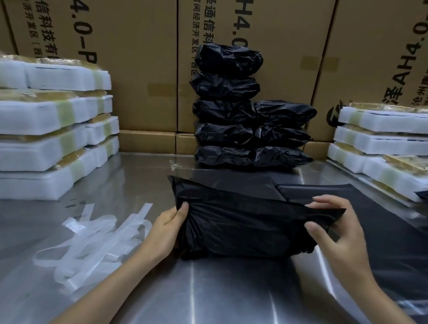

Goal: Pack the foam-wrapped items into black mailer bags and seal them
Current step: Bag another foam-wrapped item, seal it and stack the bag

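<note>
A filled black mailer bag lies on the steel table in front of me. My left hand grips its left end. My right hand pinches the folded flap at its right end between thumb and fingers. Behind it stands a stack of several sealed black bags. Foam-wrapped items taped with yellowish tape are stacked at the left and at the right. Flat empty black mailers lie under and to the right of my right hand.
A heap of peeled white adhesive strips lies on the steel table left of my left arm. Tall cardboard boxes with printed text form a wall behind everything.
</note>
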`<control>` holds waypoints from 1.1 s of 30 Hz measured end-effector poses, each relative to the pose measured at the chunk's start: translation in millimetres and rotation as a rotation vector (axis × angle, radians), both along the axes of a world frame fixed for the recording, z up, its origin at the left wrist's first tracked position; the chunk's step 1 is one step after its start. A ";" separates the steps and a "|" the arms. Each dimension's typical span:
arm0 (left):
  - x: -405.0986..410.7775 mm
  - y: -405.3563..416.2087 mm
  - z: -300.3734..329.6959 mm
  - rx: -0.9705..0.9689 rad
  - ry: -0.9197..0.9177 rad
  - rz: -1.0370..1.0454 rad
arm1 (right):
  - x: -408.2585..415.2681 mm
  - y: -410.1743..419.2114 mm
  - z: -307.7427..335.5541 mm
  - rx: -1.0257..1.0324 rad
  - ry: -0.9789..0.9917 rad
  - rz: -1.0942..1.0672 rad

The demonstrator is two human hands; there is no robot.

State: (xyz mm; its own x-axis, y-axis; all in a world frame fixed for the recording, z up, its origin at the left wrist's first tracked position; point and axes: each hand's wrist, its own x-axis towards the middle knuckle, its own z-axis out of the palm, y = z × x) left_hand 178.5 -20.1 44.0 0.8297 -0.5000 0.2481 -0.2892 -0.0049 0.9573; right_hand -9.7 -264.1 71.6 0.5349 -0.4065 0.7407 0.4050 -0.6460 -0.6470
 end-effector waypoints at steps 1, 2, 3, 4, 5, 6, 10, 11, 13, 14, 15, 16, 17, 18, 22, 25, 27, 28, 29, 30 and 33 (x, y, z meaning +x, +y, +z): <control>0.7 0.5 0.4 -0.006 0.005 -0.005 | -0.8 3.3 3.7 -0.007 -0.038 -0.010; 1.2 0.8 0.9 -0.007 0.010 -0.011 | -1.1 5.9 6.8 -0.006 -0.072 -0.016; 1.4 1.2 1.8 -0.006 0.012 -0.012 | -1.2 8.3 9.8 0.008 -0.101 -0.024; 1.2 1.4 3.0 -0.013 0.013 -0.008 | -1.0 10.0 11.9 0.027 -0.123 -0.036; 1.7 1.5 3.8 -0.030 0.011 0.001 | -0.6 11.5 13.7 0.047 -0.141 -0.053; 1.3 1.7 5.9 -0.053 0.000 0.008 | 0.3 12.2 14.8 0.059 -0.157 -0.072; -3.0 6.8 18.2 -0.116 -0.125 -0.032 | 7.2 12.4 16.9 0.094 -0.180 -0.131; -4.5 8.1 21.2 -0.133 -0.156 -0.049 | 9.3 12.0 17.6 0.105 -0.181 -0.140; -6.2 9.1 26.7 -0.193 -0.169 -0.061 | 13.5 9.4 17.9 0.127 -0.176 -0.157; -7.5 8.7 30.5 -0.224 -0.176 -0.051 | 15.2 8.0 18.1 0.136 -0.173 -0.161; -7.9 7.9 34.8 -0.246 -0.188 -0.022 | 17.2 6.7 18.8 0.150 -0.171 -0.164; -8.0 6.6 39.5 -0.265 -0.195 0.020 | 18.9 5.1 19.3 0.167 -0.171 -0.167; -7.7 5.1 44.2 -0.288 -0.208 0.074 | 20.7 4.4 20.8 0.184 -0.170 -0.170; -7.1 3.1 48.5 -0.309 -0.221 0.124 | 22.3 3.7 22.5 0.198 -0.168 -0.172; -1.1 -3.6 52.3 -0.324 -0.264 0.261 | 30.9 3.6 27.8 0.282 -0.141 -0.153; 2.4 -7.2 49.4 -0.324 -0.238 0.312 | 39.8 1.8 29.4 0.387 -0.077 -0.154; 6.7 -10.3 49.7 -0.313 -0.216 0.349 | 45.5 -1.1 30.1 0.458 -0.024 -0.163; 9.3 -11.8 50.4 -0.302 -0.208 0.368 | 48.4 -2.9 30.6 0.484 0.009 -0.172; 12.4 -13.2 50.5 -0.287 -0.202 0.387 | 51.1 -4.1 31.5 0.505 0.043 -0.181; 15.5 -15.3 50.3 -0.270 -0.192 0.405 | 54.1 -5.8 32.5 0.521 0.075 -0.191; 23.6 -23.2 46.0 -0.206 -0.157 0.476 | 63.0 -9.6 33.6 0.539 0.160 -0.224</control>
State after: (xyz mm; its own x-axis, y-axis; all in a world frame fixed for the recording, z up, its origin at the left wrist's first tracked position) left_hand 202.2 -43.3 90.0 0.8977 -0.0061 0.4407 -0.4406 0.0125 0.8976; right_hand 53.2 -273.7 105.2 0.4802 -0.8180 0.3166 0.1678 -0.2687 -0.9485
